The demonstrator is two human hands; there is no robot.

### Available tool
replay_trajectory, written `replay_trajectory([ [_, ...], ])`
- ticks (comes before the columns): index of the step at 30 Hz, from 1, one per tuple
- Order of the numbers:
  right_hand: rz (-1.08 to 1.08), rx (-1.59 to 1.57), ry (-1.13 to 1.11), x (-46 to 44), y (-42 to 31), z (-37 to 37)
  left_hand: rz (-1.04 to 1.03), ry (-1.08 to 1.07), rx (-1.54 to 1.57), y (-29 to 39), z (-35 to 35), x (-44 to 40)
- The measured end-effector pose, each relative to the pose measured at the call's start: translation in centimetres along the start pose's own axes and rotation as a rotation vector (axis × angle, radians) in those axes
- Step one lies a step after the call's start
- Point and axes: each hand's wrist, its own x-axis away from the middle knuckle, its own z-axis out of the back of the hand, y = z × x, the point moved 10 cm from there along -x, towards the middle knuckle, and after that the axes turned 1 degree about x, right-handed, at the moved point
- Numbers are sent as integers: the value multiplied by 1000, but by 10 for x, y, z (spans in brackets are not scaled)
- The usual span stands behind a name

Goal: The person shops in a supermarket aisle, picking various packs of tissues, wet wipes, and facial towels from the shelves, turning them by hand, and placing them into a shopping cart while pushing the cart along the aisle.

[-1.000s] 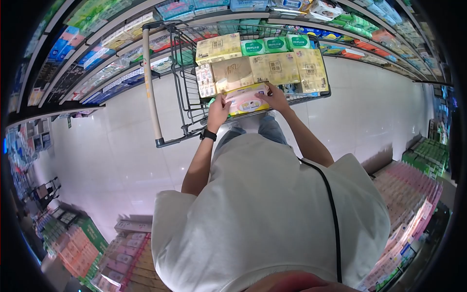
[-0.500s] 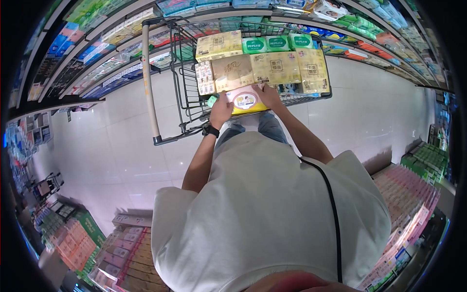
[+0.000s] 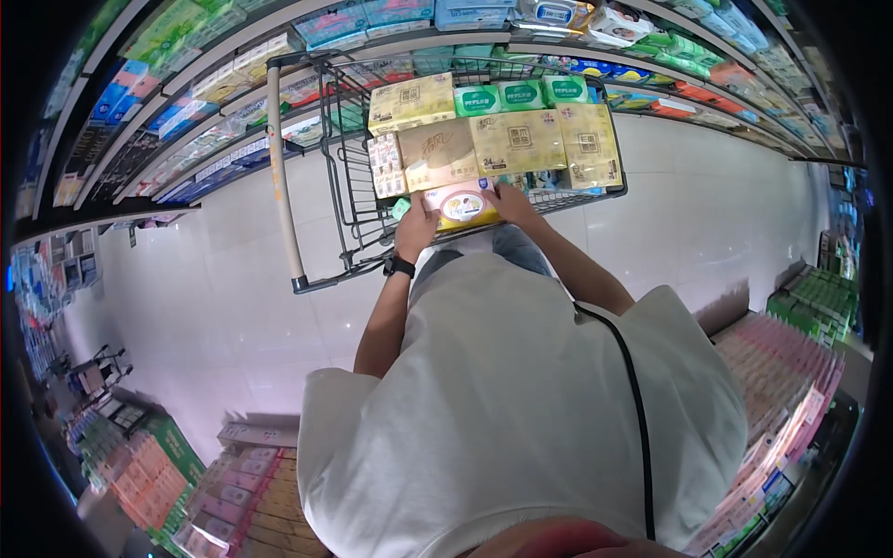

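A pink, white and yellow pack (image 3: 462, 206) is held at the near side of the shopping cart (image 3: 605, 193), between my two hands. My left hand (image 3: 416, 228) grips its left end, and my right hand (image 3: 512, 205) has hold of its right end. Just beyond it, several large yellow tissue packs (image 3: 517, 141) fill the cart, with a tan pack (image 3: 435, 153) among them. Green packs (image 3: 521, 95) line the cart's far side. A small green item (image 3: 401, 207) lies beside my left hand.
Shelves with colourful packs (image 3: 381, 13) curve along the far side. The cart's handle (image 3: 285, 186) is on the left. Pink stacked goods (image 3: 777, 372) stand at the lower right, and boxed stacks (image 3: 233, 484) at the lower left. Pale floor tiles (image 3: 233, 325) lie between.
The held pack has tilted so its oval label faces up more, and it sits slightly further in under my hands. The cart has shifted slightly left and nearer to me.
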Motion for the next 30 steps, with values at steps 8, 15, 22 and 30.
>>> replay_trajectory([
  [8,-154,435,383,84,51,83,-50,94,-246,-12,5,6],
  [15,122,402,332,71,116,43,14,146,-379,-8,17,18],
  [22,355,84,-304,85,91,51,226,110,-575,-42,19,17],
  [30,46,-1009,-92,155,297,244,93,261,-776,84,-15,-4],
])
